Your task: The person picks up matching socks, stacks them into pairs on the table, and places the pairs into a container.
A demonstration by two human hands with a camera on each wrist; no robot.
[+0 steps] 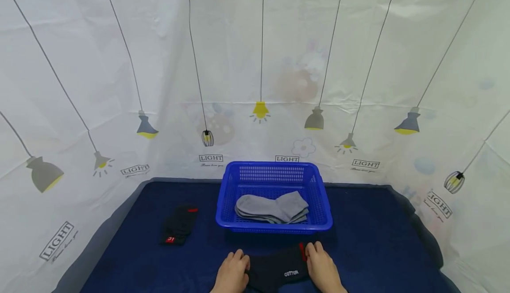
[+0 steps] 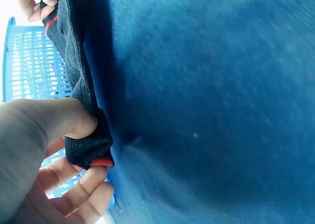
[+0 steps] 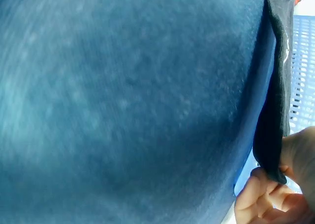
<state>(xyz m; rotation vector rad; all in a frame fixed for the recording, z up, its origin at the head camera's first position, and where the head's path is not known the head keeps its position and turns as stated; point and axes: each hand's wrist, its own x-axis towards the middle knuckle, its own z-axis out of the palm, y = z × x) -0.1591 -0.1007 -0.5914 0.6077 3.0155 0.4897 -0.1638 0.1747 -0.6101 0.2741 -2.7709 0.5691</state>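
A black sock (image 1: 275, 266) with white COTTON lettering is stretched between both hands just in front of the blue basket. My left hand (image 1: 232, 273) pinches its left end between thumb and fingers. In the left wrist view, a red band shows on the sock (image 2: 78, 61) under the fingertips of that left hand (image 2: 54, 130). At the right end, where a red stripe marks the cuff, my right hand (image 1: 323, 270) pinches the fabric. The right wrist view has the sock (image 3: 275, 96) hanging edge-on from the right hand (image 3: 290, 184).
Folded grey socks (image 1: 271, 206) lie stacked inside the blue plastic basket (image 1: 275, 164) at the back of the table. To its left, black socks (image 1: 179, 224) with red marks rest on the dark blue cloth (image 1: 378, 240). A white curtain (image 1: 239, 63) printed with lamps encloses the table.
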